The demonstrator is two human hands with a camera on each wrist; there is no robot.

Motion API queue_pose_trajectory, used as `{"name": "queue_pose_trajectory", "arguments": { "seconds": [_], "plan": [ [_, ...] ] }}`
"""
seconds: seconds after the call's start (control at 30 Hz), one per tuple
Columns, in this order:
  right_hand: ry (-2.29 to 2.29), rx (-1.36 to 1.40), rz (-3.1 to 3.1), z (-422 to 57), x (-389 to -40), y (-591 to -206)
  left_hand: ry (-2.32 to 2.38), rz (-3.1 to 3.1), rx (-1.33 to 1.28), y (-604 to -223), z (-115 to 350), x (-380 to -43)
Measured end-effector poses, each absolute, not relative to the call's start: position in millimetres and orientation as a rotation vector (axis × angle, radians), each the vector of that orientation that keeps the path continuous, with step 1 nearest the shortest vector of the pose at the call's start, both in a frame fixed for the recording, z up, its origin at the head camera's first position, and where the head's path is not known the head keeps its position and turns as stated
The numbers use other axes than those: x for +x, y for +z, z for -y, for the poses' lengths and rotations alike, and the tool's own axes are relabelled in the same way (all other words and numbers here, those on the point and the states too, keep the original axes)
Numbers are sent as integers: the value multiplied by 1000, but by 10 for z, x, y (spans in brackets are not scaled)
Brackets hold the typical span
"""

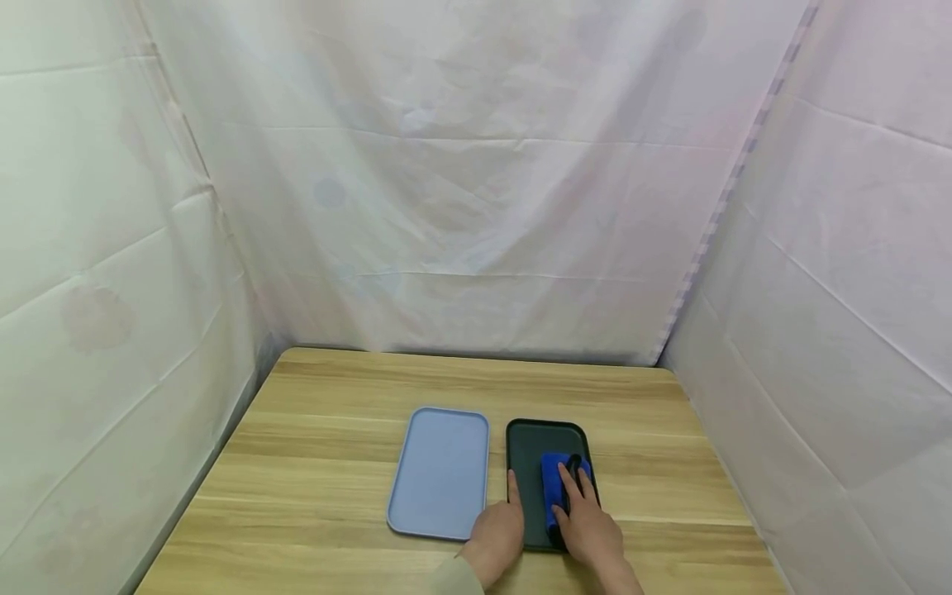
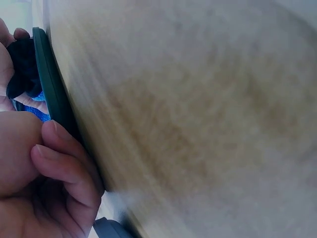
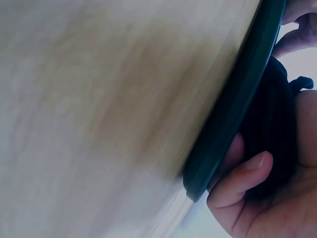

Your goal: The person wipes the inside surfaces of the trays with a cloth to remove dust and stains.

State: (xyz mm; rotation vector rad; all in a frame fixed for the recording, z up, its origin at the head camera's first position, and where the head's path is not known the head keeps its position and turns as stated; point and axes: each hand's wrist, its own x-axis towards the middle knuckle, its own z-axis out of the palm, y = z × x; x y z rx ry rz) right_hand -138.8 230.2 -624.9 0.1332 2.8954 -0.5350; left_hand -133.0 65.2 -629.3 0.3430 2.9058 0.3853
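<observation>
A dark green tray (image 1: 524, 446) lies on the wooden table. Inside its right part is a blue cloth (image 1: 551, 471) with a long, soft-looking black item (image 3: 270, 119) on it; what kind it is, I cannot tell. My right hand (image 1: 591, 529) lies over both, fingers spread forward in the head view; the right wrist view shows its lower fingers curled against the black item. At the tray's near left corner my left hand (image 1: 497, 529) holds the rim, one finger stretched along the left edge. Its other fingers (image 2: 67, 171) are curled beside the rim in the left wrist view.
A light blue tray (image 1: 442, 471) sits just left of the dark one, close to my left hand. White curtains (image 1: 461, 207) hang behind the wooden table (image 1: 312, 463) and along both its sides.
</observation>
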Motion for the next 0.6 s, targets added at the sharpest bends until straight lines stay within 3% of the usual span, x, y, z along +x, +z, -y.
{"name": "queue_pose_trajectory", "arguments": {
  "seconds": [0.6],
  "plan": [
    [-567,156,-2900,-2231,-1534,-6183,373,-2905,321,-6300,-656,-1353]
  ]
}}
